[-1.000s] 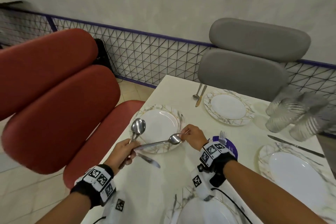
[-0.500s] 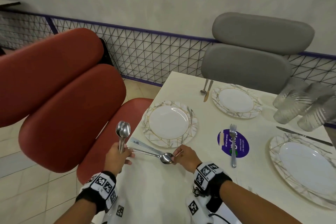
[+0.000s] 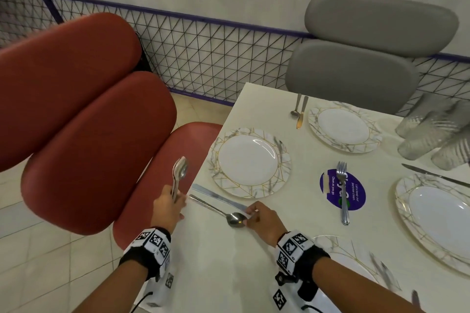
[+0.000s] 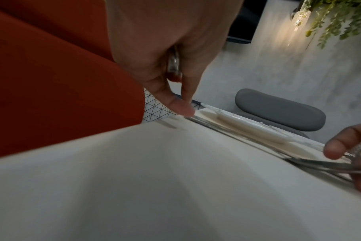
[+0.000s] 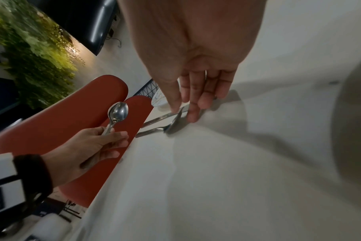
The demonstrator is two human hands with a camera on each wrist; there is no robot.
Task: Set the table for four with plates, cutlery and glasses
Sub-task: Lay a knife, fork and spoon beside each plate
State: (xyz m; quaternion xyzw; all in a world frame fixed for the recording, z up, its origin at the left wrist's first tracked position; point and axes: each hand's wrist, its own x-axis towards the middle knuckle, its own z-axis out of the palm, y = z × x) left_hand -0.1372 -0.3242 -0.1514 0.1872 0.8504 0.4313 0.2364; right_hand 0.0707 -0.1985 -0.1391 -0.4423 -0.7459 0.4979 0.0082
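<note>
The red chair stands at the left edge of the table. Over its seat, the left hand grips upright spoons by the handles, bowls up — the exact count cannot be told. Just right of that hand, a knife and 1 spoon lie side by side on the table below the near-left plate. The right hand rests at the spoon's bowl, thumb and fingers extended onto it and the knife end, not curled around either. Further right: a fork lying across a purple sticker, another plate with a spoon and knife beside it, and glasses at the far right.
</note>
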